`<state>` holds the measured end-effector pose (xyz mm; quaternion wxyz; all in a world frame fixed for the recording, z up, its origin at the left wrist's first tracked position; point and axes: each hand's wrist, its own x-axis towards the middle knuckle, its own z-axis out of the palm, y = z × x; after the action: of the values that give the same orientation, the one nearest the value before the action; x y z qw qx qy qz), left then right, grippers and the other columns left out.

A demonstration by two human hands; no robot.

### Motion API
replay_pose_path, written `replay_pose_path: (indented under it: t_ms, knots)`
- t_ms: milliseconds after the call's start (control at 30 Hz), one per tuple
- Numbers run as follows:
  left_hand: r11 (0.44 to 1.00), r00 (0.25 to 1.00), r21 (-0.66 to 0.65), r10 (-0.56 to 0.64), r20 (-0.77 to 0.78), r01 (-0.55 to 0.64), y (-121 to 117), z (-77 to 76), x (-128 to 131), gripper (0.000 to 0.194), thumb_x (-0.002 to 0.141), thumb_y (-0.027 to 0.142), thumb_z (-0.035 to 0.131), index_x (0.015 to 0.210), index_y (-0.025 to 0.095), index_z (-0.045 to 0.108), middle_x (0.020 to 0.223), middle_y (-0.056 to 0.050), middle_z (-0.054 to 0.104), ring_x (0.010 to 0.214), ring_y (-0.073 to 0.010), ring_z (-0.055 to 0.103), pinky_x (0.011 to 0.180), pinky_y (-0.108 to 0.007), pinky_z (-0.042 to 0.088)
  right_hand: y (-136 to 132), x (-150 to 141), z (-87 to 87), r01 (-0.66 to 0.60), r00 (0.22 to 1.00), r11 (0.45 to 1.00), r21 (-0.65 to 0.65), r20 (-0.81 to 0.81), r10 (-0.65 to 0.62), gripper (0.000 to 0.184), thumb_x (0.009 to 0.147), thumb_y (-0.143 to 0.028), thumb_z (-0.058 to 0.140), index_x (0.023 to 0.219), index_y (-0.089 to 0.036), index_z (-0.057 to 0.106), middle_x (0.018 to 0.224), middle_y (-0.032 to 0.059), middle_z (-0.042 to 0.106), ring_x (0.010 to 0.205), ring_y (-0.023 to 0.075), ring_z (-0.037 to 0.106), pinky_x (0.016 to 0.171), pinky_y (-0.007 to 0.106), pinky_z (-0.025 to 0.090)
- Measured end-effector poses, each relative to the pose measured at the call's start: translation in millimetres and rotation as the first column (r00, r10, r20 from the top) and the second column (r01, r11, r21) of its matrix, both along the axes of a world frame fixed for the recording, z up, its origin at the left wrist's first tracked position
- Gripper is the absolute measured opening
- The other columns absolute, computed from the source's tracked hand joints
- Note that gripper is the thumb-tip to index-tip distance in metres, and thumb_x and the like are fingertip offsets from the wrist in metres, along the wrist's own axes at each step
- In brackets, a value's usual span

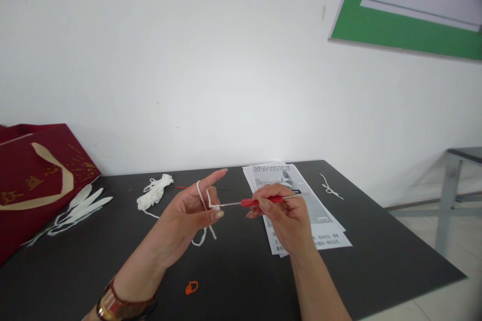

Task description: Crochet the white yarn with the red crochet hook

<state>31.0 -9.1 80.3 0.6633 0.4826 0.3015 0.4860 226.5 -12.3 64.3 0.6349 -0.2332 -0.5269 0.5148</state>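
Observation:
My left hand (192, 210) pinches a small bit of white yarn (214, 206) between thumb and middle finger, and its index finger points up and to the right with a strand looped around it. A loose yarn tail hangs below that hand. Level with it, my right hand (282, 210) grips a crochet hook (246, 202) by its red handle, fingers closed around it. The metal shaft points left, and its tip meets the yarn at my left fingertips. Behind my left hand lies a bundle of white yarn (155, 192), with a strand trailing toward the hand.
Printed sheets (324, 220) lie under and behind my right hand. An orange stitch marker (192, 288) rests near the front of the black table (233, 281). White crocheted leaf-like pieces (81, 208) and a dark red bag (33, 180) are at left; a short white string (330, 189) is at right.

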Motion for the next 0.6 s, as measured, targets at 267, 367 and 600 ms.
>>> replay_pose_path:
  t_ms: [267,367,600]
  knots:
    - [0.997,0.997,0.076,0.033,-0.068,-0.028,-1.8,0.3,-2.0,0.057,0.073,0.014,0.069,0.126,0.031,0.054,0.074,0.003,0.048,0.065,-0.0084,0.041,0.059,-0.021,0.034,2.4,-4.3,-2.1,0.02,0.999,0.999,-0.034,-0.028,-0.021,0.006,0.076,-0.024,0.07,0.078,-0.018,0.069,0.066,0.0013,0.068,0.056,0.013,0.065,0.054,0.025,0.058]
    - [0.989,0.994,0.117,0.094,-0.049,-0.087,-3.1,0.5,0.6,0.061,0.072,0.012,0.069,0.127,0.032,0.052,0.071,0.004,0.045,0.066,-0.0086,0.042,0.059,-0.021,0.035,3.7,-4.6,-3.6,0.005,0.999,0.997,-0.072,-0.035,-0.008,0.007,0.077,-0.024,0.069,0.079,-0.017,0.069,0.065,0.0011,0.07,0.055,0.0122,0.065,0.054,0.024,0.058]
    - [0.92,0.956,0.286,0.29,-0.036,-0.268,-4.1,0.5,11.2,0.079,0.072,0.013,0.068,0.139,0.035,0.033,0.067,0.006,0.046,0.063,-0.0094,0.043,0.058,-0.021,0.037,3.4,-9.0,-2.6,0.059,0.997,0.993,-0.102,-0.04,-0.063,0.011,0.082,-0.025,0.063,0.082,-0.015,0.069,0.064,0.0021,0.07,0.055,0.0113,0.065,0.053,0.021,0.056]
